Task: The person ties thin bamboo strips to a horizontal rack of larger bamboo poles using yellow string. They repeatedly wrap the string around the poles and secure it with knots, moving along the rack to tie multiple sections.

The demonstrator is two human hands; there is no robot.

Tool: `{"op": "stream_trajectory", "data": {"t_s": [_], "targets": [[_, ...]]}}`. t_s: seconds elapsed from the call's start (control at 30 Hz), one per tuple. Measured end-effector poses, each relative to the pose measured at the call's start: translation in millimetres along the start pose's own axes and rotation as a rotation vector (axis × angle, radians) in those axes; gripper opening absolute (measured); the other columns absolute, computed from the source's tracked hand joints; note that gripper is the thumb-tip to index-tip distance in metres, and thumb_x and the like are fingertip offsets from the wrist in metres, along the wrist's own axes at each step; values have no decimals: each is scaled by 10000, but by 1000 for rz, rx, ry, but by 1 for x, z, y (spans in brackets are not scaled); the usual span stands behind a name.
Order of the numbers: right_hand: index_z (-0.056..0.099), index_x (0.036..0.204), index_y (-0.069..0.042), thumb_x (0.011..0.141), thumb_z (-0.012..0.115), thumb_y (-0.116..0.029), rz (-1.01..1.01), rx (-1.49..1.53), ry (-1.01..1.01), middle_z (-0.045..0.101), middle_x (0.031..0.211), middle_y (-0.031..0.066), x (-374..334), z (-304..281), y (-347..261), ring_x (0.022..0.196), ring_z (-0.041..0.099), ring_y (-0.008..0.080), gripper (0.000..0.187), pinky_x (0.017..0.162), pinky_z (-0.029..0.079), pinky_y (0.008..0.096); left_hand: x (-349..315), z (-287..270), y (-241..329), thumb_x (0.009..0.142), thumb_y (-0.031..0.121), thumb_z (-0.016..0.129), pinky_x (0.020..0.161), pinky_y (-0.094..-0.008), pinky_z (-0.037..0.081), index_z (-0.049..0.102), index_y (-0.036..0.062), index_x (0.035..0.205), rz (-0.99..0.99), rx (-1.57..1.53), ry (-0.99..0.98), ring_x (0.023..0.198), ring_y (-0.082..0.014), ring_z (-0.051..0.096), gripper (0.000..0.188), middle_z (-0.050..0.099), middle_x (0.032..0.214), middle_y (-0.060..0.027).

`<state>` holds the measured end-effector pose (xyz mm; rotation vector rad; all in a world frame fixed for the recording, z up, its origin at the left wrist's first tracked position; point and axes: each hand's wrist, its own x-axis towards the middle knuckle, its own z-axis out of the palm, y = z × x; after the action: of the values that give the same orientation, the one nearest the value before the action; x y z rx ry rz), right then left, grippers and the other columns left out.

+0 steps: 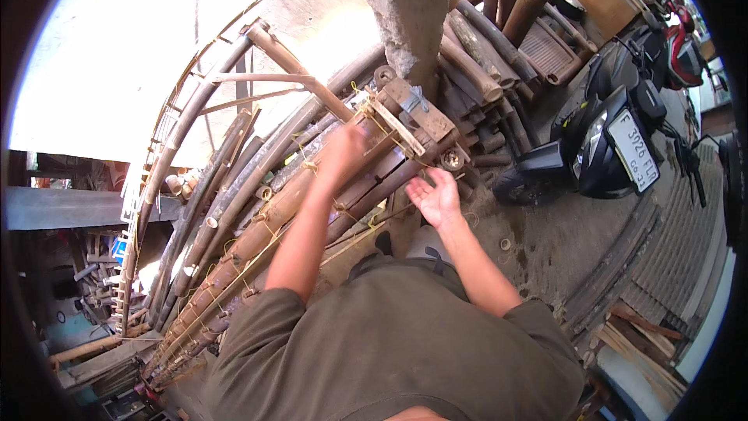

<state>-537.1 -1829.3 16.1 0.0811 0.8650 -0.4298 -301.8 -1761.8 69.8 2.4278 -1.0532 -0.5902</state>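
My left hand (347, 150) is over the upper end of a long row of bamboo poles (284, 201) lashed together with yellow cord (309, 165). It is beside a knot of cord, and its fingers are blurred and partly hidden. A short pale bamboo strip (399, 129) lies across the pole ends just beyond it. My right hand (436, 198) is palm up, its fingers apart, beside the cut end of a pole (452, 159); I see nothing in it. A wooden block (418, 109) with a grey-blue strip tied round it sits on top of the poles.
A rough concrete post (407, 12) rises just beyond the poles. Stacked bamboo tubes (474, 62) lie right of it. A black motorcycle (596, 152) stands on the right. A curved bamboo frame (167, 152) arches at left. Flat slats (643, 265) lie on the ground at lower right.
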Motion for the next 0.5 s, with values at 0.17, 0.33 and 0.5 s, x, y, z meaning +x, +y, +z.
{"op": "stream_trajectory", "data": {"t_s": [0.17,0.33,0.5], "targets": [[544,826,-101,957,497,-269,-938,-557,-362,579,791,70,4,85,35,842,574,194,218,837,437,339,-30,67,52,896,263,640,773,-494,371,603,88,1006,11,40,335,882,-335,650,210,692,909,-194],[743,918,-57,954,453,-586,-1485,-2346,-633,685,840,174,58,221,1,842,652,321,604,753,503,435,-21,74,21,998,255,523,767,-547,424,667,35,1082,57,62,203,879,-403,650,276,675,888,-253],[641,787,12,1002,457,-462,-623,-1909,-1161,629,731,133,87,231,-36,696,593,249,552,661,466,406,-21,67,47,947,233,557,710,-518,434,691,38,991,63,-90,328,796,-397,666,241,697,862,-203]]}}
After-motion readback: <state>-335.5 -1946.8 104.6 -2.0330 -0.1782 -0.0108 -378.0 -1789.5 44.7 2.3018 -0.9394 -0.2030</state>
